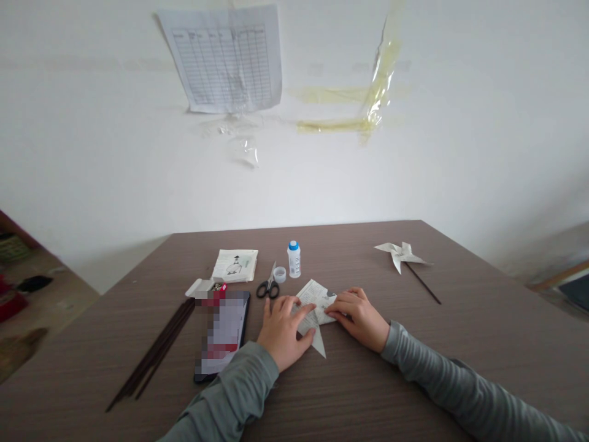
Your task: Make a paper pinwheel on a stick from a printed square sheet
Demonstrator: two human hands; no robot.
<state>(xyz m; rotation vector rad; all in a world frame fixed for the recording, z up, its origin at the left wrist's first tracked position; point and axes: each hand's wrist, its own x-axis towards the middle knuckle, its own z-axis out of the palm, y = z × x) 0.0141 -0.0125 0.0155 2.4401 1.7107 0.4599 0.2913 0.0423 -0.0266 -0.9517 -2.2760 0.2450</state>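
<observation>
Sticks (154, 353): lying at your far left on the table (414, 380).
Phone (224, 334): beside them.
Left hand (283, 331): flat, pressing the folded paper (315, 310).
Right hand (361, 316): fingertips pinning the same paper's right edge.
Pinwheel (402, 255): well apart, far right.

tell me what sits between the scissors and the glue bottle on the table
A small roll of clear tape lies between the scissors and the white glue bottle, seen in the head view, close beside the scissors' blades.
</observation>
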